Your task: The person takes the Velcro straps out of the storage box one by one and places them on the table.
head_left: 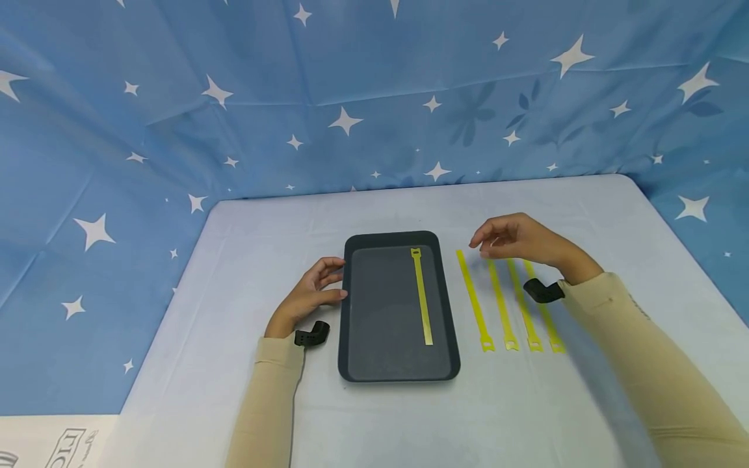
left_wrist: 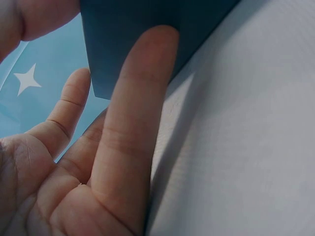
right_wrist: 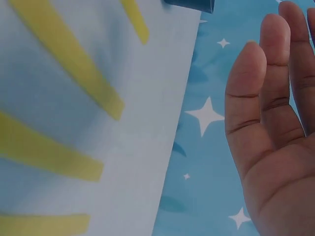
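Observation:
My left hand rests against the left side of a dark grey tray, its fingers extended. In the left wrist view, a straight finger lies on the tray's wall. Inside the tray, towards its right side, lies one yellow hook-and-loop cable tie, slotted head at the far end. Right of the tray, several more yellow cable ties lie side by side, heads towards the near edge. Over their far ends hovers my right hand, fingers loosely bent and holding nothing; its palm and fingers show empty in the right wrist view.
A white cloth covers the table. Behind it and to its left hangs a blue curtain with white stars. Each wrist wears a black band. Printed pale material shows at the lower left.

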`<act>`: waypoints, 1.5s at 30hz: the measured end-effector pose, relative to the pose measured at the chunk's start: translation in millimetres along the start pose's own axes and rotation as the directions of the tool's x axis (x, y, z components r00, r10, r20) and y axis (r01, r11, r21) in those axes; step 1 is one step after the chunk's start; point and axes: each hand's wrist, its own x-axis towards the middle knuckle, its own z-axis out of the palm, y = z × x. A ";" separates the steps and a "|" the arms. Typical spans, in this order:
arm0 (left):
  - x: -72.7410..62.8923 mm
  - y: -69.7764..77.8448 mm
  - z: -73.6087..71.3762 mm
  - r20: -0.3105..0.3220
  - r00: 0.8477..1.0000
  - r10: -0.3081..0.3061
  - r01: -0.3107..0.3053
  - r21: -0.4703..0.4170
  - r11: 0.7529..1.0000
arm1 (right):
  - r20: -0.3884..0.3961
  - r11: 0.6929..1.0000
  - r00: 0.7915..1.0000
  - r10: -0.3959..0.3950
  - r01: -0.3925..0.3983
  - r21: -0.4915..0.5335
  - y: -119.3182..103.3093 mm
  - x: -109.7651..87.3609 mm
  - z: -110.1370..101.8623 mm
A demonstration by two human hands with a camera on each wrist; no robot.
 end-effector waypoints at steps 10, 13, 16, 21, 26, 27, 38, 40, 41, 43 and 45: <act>-1.1 -0.4 -0.5 -0.011 1.000 -0.014 0.014 0.008 1.000 | 0.042 0.999 0.999 -0.011 0.009 0.041 -7.8 12.6 8.4; -1.2 0.1 -0.6 -0.009 1.000 -0.008 0.008 0.007 1.000 | 0.057 0.998 0.998 -0.029 0.027 0.051 -7.6 16.4 10.5; -1.2 0.5 -1.2 -0.010 1.000 -0.005 0.005 0.003 1.000 | 0.071 0.998 0.997 -0.039 0.036 0.045 -7.6 20.5 12.7; -1.0 2.0 -2.3 -0.016 1.000 -0.002 0.002 0.009 1.000 | 0.088 0.999 0.996 -0.035 0.031 0.040 -9.4 27.2 16.8; -0.3 3.0 -2.5 -0.018 1.000 0.004 -0.003 0.023 1.000 | 0.099 0.999 0.995 -0.028 0.023 0.047 -8.3 32.4 20.7; -0.1 2.8 -2.5 -0.016 1.000 0.004 -0.004 0.023 1.000 | 0.103 0.999 0.994 -0.027 0.022 0.050 -7.7 33.2 21.5; 1.4 0.9 -2.5 -0.005 1.000 0.005 -0.005 0.003 1.000 | 0.149 0.998 0.988 -0.040 0.034 0.044 -5.0 42.1 29.9; 1.7 0.8 -2.4 -0.005 1.000 0.008 -0.007 0.008 1.000 | 0.160 0.999 0.987 -0.035 0.028 0.044 -5.1 43.8 31.1; 1.9 0.7 -2.4 -0.007 1.000 0.009 -0.009 0.012 1.000 | 0.165 0.999 0.986 -0.034 0.027 0.044 -5.0 44.7 31.6; 1.8 0.8 -2.4 -0.010 1.000 0.012 -0.011 0.019 1.000 | 0.178 0.999 0.983 -0.035 0.027 0.045 -5.1 46.6 32.6; 1.7 0.6 -2.4 -0.013 1.000 0.012 -0.011 0.025 1.000 | 0.190 0.998 0.981 -0.037 0.028 0.048 -4.8 48.4 33.5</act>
